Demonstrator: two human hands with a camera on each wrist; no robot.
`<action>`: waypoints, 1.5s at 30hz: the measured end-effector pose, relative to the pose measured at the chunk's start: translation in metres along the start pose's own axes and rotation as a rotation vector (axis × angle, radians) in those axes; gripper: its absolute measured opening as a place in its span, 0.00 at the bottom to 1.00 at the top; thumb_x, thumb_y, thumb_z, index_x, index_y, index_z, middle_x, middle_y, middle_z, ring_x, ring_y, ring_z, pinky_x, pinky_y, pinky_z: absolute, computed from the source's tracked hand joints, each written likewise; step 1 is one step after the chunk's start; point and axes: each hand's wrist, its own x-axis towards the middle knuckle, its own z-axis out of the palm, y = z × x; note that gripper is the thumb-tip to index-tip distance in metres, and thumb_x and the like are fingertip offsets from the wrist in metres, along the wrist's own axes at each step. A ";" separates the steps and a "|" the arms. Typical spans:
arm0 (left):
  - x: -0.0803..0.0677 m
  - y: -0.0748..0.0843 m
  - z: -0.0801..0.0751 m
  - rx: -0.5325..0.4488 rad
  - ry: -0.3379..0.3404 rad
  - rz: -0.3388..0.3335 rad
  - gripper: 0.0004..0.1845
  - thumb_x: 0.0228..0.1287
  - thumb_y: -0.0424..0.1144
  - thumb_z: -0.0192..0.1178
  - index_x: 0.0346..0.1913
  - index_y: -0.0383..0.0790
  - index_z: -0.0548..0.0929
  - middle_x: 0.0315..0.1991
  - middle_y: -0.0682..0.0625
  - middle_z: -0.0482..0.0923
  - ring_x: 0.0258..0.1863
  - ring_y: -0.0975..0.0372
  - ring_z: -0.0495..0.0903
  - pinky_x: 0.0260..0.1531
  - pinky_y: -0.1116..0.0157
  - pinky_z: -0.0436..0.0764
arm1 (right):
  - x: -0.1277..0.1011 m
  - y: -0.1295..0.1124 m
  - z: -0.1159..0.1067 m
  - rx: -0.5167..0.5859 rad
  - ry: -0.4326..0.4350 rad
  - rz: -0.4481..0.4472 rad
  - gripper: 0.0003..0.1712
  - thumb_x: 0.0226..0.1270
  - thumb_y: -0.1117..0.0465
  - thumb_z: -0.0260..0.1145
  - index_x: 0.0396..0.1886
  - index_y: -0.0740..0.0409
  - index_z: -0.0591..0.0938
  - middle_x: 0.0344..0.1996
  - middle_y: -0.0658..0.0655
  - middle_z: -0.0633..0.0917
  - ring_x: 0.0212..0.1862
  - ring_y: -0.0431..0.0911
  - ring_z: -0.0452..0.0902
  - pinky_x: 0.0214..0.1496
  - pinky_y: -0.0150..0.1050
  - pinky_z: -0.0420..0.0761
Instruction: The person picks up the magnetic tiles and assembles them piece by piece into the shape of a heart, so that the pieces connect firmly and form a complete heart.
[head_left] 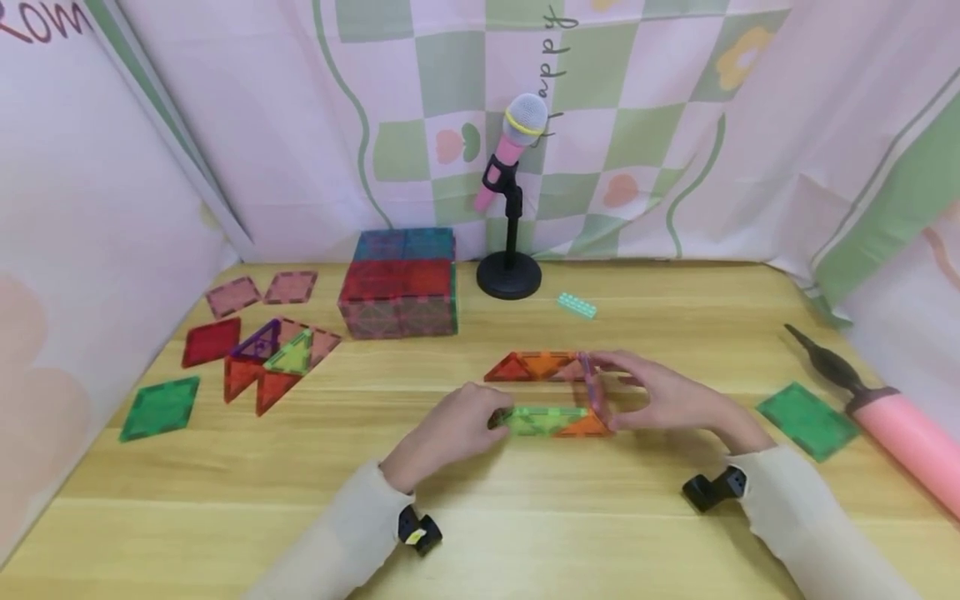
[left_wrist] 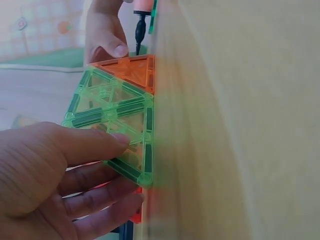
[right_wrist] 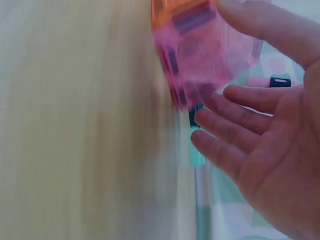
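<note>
Upright triangular magnetic tiles form two roughly parallel rows on the table. Nearer row: light-green triangular tiles (head_left: 531, 422), then an orange triangular tile (head_left: 583, 427) at the right. The farther row has a red triangular tile (head_left: 510, 368) and an orange one (head_left: 546, 364). A pink square tile (right_wrist: 200, 65) stands across their right ends. My left hand (head_left: 453, 429) pinches the left light-green tile, thumb (left_wrist: 97, 144) on its face and fingers behind. At the right end, my right hand (head_left: 667, 396) holds the pink tile between thumb and fingertips, the other fingers extended.
Behind stand a red and blue tile box (head_left: 401, 279) and a pink microphone (head_left: 510, 150) on a black stand. Loose tiles and a flat tile figure (head_left: 277, 358) lie left. A green square (head_left: 808, 421) and a pink pump (head_left: 918, 446) lie right; a turquoise brick (head_left: 577, 305) lies behind.
</note>
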 end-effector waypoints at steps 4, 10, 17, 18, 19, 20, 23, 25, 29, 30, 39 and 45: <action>-0.001 -0.002 0.002 -0.023 0.011 0.009 0.14 0.59 0.32 0.63 0.21 0.44 0.70 0.16 0.58 0.59 0.19 0.68 0.60 0.21 0.74 0.61 | -0.016 0.002 -0.011 -0.131 0.049 0.067 0.48 0.53 0.54 0.74 0.68 0.70 0.62 0.63 0.72 0.69 0.61 0.67 0.68 0.58 0.60 0.71; -0.001 -0.004 0.001 -0.059 0.011 0.008 0.14 0.59 0.31 0.62 0.20 0.43 0.70 0.16 0.57 0.61 0.18 0.68 0.60 0.20 0.74 0.60 | -0.053 0.013 -0.042 -0.269 0.108 0.264 0.49 0.53 0.54 0.74 0.67 0.74 0.61 0.62 0.77 0.67 0.59 0.70 0.65 0.56 0.65 0.67; -0.001 -0.003 0.000 -0.046 -0.009 0.001 0.15 0.61 0.33 0.62 0.20 0.44 0.68 0.16 0.57 0.59 0.17 0.68 0.60 0.20 0.74 0.60 | -0.104 0.044 -0.061 -0.362 0.108 0.458 0.53 0.50 0.54 0.75 0.62 0.85 0.58 0.56 0.86 0.63 0.54 0.78 0.62 0.50 0.69 0.67; -0.001 -0.003 0.000 -0.042 -0.010 0.001 0.15 0.61 0.33 0.62 0.20 0.44 0.68 0.15 0.57 0.59 0.17 0.68 0.60 0.20 0.74 0.60 | -0.110 0.048 -0.062 -0.366 0.113 0.470 0.54 0.49 0.55 0.76 0.62 0.86 0.58 0.56 0.87 0.63 0.53 0.79 0.62 0.49 0.69 0.67; 0.000 -0.003 0.000 -0.040 -0.011 0.001 0.16 0.61 0.33 0.62 0.20 0.44 0.68 0.15 0.57 0.59 0.17 0.68 0.59 0.20 0.74 0.60 | -0.115 0.052 -0.063 -0.371 0.123 0.480 0.54 0.48 0.55 0.77 0.61 0.87 0.59 0.54 0.87 0.65 0.52 0.78 0.65 0.48 0.65 0.70; 0.000 -0.003 -0.001 -0.037 -0.012 0.000 0.16 0.61 0.33 0.62 0.20 0.44 0.68 0.15 0.57 0.59 0.17 0.68 0.59 0.20 0.74 0.60 | -0.120 0.056 -0.064 -0.378 0.127 0.492 0.54 0.47 0.55 0.77 0.60 0.88 0.59 0.53 0.87 0.66 0.50 0.76 0.67 0.46 0.60 0.74; 0.000 -0.003 -0.001 -0.036 -0.015 0.000 0.16 0.61 0.33 0.62 0.20 0.44 0.67 0.15 0.57 0.58 0.18 0.68 0.59 0.20 0.74 0.60 | -0.132 0.063 -0.066 -0.397 0.126 0.521 0.55 0.44 0.55 0.78 0.58 0.90 0.59 0.47 0.86 0.71 0.43 0.70 0.73 0.38 0.46 0.77; 0.000 -0.003 0.000 -0.037 -0.016 0.002 0.16 0.61 0.33 0.61 0.20 0.44 0.67 0.15 0.57 0.58 0.18 0.68 0.59 0.20 0.74 0.60 | -0.136 0.066 -0.066 -0.423 0.128 0.520 0.54 0.43 0.56 0.79 0.57 0.90 0.60 0.44 0.85 0.73 0.40 0.67 0.75 0.34 0.39 0.74; 0.000 -0.003 0.001 -0.038 -0.013 0.008 0.16 0.61 0.33 0.61 0.20 0.44 0.67 0.15 0.57 0.58 0.18 0.68 0.59 0.20 0.74 0.60 | -0.130 0.067 -0.061 -0.489 0.159 0.435 0.50 0.40 0.58 0.80 0.55 0.85 0.66 0.45 0.82 0.75 0.42 0.66 0.75 0.36 0.41 0.75; 0.000 -0.003 0.002 -0.038 -0.011 0.009 0.16 0.61 0.33 0.61 0.20 0.44 0.67 0.15 0.57 0.58 0.18 0.68 0.59 0.20 0.74 0.60 | -0.126 0.066 -0.058 -0.498 0.165 0.413 0.48 0.40 0.58 0.80 0.55 0.84 0.67 0.46 0.82 0.75 0.43 0.67 0.75 0.38 0.45 0.76; 0.000 -0.004 0.003 -0.046 -0.008 0.011 0.16 0.61 0.33 0.61 0.20 0.44 0.67 0.16 0.57 0.57 0.18 0.68 0.59 0.21 0.74 0.59 | -0.089 0.052 -0.051 -0.382 0.128 0.384 0.51 0.44 0.59 0.78 0.60 0.84 0.62 0.53 0.84 0.68 0.53 0.75 0.65 0.50 0.66 0.68; -0.001 -0.005 0.002 -0.048 -0.015 0.012 0.16 0.60 0.32 0.61 0.20 0.45 0.66 0.16 0.57 0.56 0.18 0.69 0.58 0.21 0.74 0.60 | -0.090 0.053 -0.046 -0.401 0.110 0.386 0.47 0.47 0.57 0.77 0.57 0.85 0.65 0.48 0.83 0.71 0.45 0.68 0.73 0.42 0.58 0.75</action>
